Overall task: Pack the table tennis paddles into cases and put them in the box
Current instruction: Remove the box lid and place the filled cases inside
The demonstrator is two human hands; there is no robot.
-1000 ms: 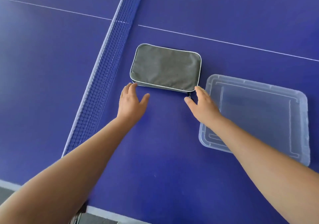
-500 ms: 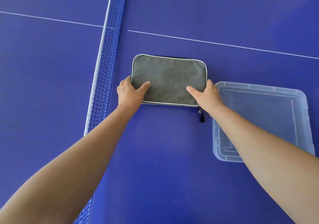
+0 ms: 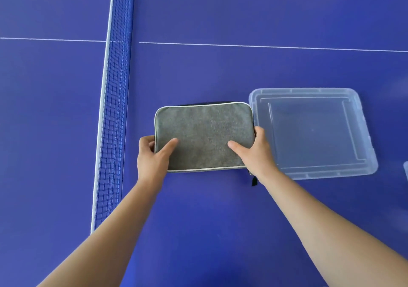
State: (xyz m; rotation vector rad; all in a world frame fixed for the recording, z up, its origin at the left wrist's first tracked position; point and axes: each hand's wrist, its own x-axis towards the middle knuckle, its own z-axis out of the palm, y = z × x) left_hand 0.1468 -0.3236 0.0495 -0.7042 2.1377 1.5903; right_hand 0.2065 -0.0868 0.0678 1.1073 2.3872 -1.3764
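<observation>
While both hands grip a grey fabric paddle case (image 3: 204, 136) by its two short sides, the case sits above the blue table tennis table (image 3: 198, 220), its far right corner overlapping the near left corner of a clear plastic box (image 3: 366, 154). Left of the case, the table's net (image 3: 113, 132) runs from the near edge away toward the far side, white-taped along its top. Just right of the net, the left hand (image 3: 152, 158) holds the case's left side, thumb laid across the grey top face and fingers curled round the edge beneath. Right of that, the case shows white piping around its rim. The right hand (image 3: 258, 154) holds the case's right side in the same way, thumb on top and fingers wrapped under; a dark zipper pull (image 3: 254, 181) hangs below the case beside this wrist. Right of the case, the shallow transparent box rests on the table. A white line (image 3: 265, 46) crosses the table beyond the case.
</observation>
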